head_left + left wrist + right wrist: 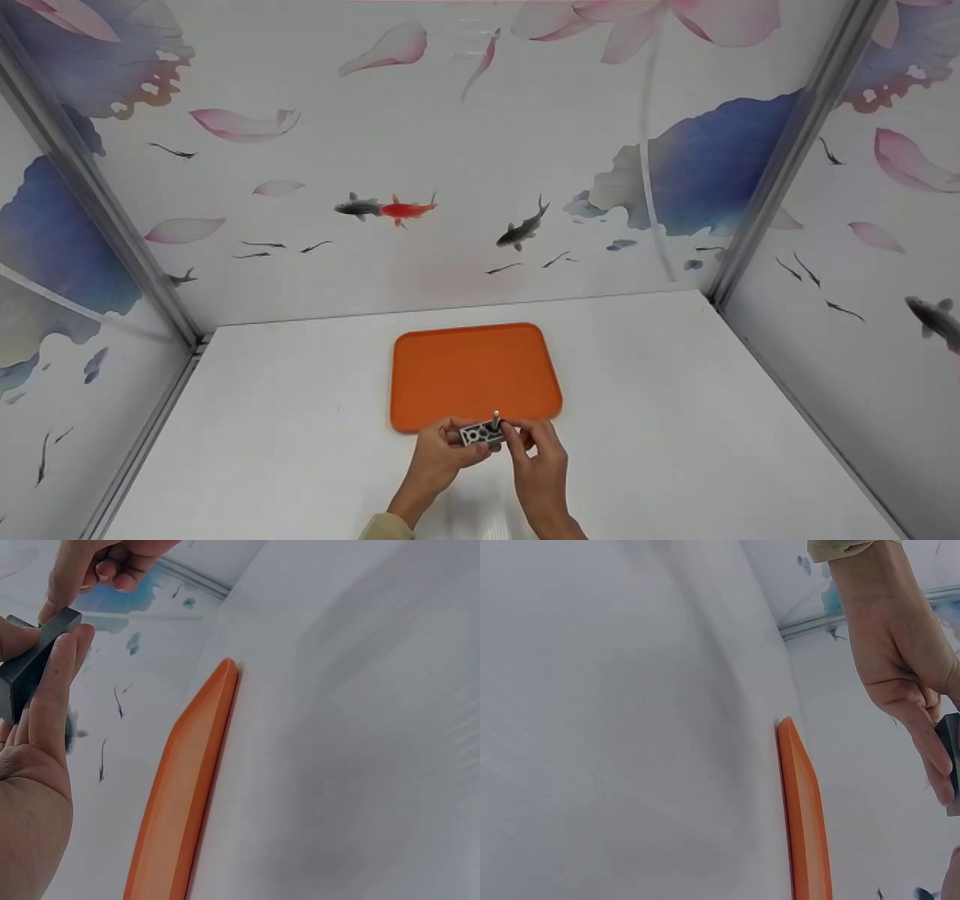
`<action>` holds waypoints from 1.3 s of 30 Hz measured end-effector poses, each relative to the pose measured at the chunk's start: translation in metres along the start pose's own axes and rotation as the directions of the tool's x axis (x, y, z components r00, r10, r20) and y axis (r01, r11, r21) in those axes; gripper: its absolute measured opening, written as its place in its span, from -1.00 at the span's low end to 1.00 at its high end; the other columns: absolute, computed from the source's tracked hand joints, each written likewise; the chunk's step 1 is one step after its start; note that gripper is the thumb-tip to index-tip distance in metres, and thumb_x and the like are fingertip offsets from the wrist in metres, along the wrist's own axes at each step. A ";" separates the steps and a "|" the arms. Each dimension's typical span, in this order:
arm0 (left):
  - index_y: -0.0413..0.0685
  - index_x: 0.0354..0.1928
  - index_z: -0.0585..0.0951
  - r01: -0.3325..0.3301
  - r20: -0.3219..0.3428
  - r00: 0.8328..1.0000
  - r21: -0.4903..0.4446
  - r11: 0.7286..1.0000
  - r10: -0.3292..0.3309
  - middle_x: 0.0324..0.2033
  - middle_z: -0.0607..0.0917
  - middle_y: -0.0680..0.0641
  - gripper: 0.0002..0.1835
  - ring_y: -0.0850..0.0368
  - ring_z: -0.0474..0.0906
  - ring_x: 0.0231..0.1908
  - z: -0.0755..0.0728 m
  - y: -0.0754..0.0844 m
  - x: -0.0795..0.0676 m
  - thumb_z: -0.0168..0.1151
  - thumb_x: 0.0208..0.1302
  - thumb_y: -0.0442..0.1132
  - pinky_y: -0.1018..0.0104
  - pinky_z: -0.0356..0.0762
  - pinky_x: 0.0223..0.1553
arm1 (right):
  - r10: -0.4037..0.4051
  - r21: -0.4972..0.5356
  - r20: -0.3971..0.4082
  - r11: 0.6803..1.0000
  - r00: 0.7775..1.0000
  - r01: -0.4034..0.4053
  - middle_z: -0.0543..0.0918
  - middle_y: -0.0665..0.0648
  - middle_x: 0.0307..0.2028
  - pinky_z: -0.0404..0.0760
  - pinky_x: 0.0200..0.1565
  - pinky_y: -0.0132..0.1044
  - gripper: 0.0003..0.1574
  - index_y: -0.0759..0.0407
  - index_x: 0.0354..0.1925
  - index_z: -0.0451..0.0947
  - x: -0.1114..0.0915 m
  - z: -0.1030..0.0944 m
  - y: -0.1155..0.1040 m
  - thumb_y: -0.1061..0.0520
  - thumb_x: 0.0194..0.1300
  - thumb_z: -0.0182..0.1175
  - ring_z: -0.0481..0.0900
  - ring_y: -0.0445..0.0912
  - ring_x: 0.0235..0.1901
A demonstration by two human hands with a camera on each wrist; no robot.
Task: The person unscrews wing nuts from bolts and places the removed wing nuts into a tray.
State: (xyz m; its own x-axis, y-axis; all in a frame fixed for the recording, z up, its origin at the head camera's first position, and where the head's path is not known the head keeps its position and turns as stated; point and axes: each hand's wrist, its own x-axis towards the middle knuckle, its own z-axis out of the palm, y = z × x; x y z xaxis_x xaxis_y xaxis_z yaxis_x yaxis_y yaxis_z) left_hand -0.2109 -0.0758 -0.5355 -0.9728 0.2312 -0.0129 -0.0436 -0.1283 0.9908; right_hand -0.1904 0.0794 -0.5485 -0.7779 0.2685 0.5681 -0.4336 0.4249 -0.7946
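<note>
the left grip (442, 454) clamps a grey block (472, 434); the right grip (541, 454) touches its right end, whether pinching cannot be told. the head view alone shows its patterned face; the wrist views, plain sides. an orange tray (472, 375) lies beyond both grips.

White table (262, 450): one orange rectangular tray (472, 375), corners rounded, lies flat near the far edge.
</note>
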 end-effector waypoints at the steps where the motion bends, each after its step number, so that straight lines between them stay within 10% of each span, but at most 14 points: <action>1: -0.45 0.00 0.51 0.002 0.000 1.000 -0.003 1.000 -0.002 -0.13 0.77 -0.30 -0.58 -0.03 0.80 -0.16 0.000 0.000 0.000 0.40 0.10 -0.46 0.27 0.80 -0.10 | -0.005 -0.001 0.001 1.000 1.000 0.005 0.53 -0.09 -0.41 0.49 -0.42 -0.52 -0.87 0.01 -0.25 0.68 0.000 0.000 0.000 0.24 0.27 0.32 0.36 -0.33 -0.44; 39: -0.46 0.01 0.52 0.003 0.003 1.000 -0.017 1.000 -0.003 -0.20 0.78 -0.19 -0.56 0.07 0.77 -0.15 -0.001 -0.003 0.001 0.41 0.09 -0.45 0.22 0.80 -0.07 | 0.039 0.000 0.164 0.999 0.986 -0.040 0.60 -0.05 -0.27 0.63 -0.34 -0.52 -0.69 0.12 -0.02 0.71 -0.002 -0.002 -0.002 0.15 0.25 0.31 0.47 -0.38 -0.36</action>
State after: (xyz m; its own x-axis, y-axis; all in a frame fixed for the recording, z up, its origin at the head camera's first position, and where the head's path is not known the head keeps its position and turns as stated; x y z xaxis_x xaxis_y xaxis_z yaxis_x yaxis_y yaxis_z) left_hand -0.2116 -0.0766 -0.5389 -0.9720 0.2344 -0.0154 -0.0504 -0.1440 0.9883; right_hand -0.1875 0.0794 -0.5472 -0.8586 0.1392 0.4933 -0.4020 0.4143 -0.8166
